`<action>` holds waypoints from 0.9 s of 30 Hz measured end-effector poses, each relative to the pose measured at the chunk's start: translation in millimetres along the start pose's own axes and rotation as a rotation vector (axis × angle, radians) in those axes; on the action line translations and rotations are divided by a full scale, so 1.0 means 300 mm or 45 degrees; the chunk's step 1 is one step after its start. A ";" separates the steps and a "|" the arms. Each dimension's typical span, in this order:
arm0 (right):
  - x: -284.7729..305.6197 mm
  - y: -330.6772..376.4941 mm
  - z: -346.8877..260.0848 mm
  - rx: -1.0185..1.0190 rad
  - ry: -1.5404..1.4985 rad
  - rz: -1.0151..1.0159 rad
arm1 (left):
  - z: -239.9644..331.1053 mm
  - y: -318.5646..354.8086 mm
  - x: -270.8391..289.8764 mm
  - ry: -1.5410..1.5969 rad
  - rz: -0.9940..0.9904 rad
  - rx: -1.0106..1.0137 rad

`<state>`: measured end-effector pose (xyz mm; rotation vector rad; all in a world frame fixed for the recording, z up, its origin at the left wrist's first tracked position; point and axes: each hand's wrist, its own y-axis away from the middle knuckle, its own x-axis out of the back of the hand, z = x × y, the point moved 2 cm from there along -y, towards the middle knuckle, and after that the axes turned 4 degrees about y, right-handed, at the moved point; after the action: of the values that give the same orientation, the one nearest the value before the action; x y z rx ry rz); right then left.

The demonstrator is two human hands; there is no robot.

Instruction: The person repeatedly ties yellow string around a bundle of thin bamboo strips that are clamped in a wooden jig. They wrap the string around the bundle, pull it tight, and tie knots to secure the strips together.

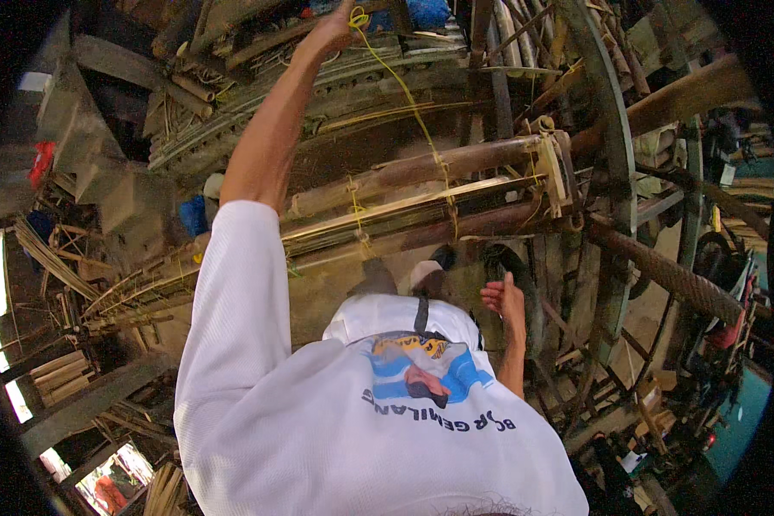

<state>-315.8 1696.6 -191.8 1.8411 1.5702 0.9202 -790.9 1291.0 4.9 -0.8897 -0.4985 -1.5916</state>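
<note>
My left arm stretches far forward, and my left hand (334,33) is partly cut off by the top edge. It is closed on a thin yellow cord (397,79), with a small looped tangle beside the fingers. From there the cord runs down to a long frame of round poles (482,161), where it is tied. Thin split strips (396,205) lie along this frame, bound by more yellow ties. Low by my right side, my right hand (506,301) hangs with thumb and fingers apart and nothing visible in it.
Long poles and planks (258,112) are stacked beyond the frame. A curved grey post (615,172) and a ridged brown pole (671,271) stand at the right. A blue item (193,218) and bundled sticks (56,258) are at the left. My feet are below the frame.
</note>
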 end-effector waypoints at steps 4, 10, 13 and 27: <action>-0.102 -0.027 -0.042 0.405 0.276 -0.026 | 0.025 0.070 -0.003 -0.114 -0.108 0.110; -0.295 0.070 -0.138 0.583 0.847 -0.188 | 0.247 0.725 -0.013 0.964 0.038 -0.042; -0.434 0.124 -0.230 0.563 1.064 -0.383 | 0.172 1.147 -0.021 1.076 -0.239 0.239; -1.269 0.295 -0.424 1.190 1.639 -1.145 | -0.716 3.068 -0.739 1.115 0.903 1.915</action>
<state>-394.1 1303.3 -101.8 0.4351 3.6006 0.9771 42.0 1068.4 -441.4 0.7185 -0.4807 -0.4786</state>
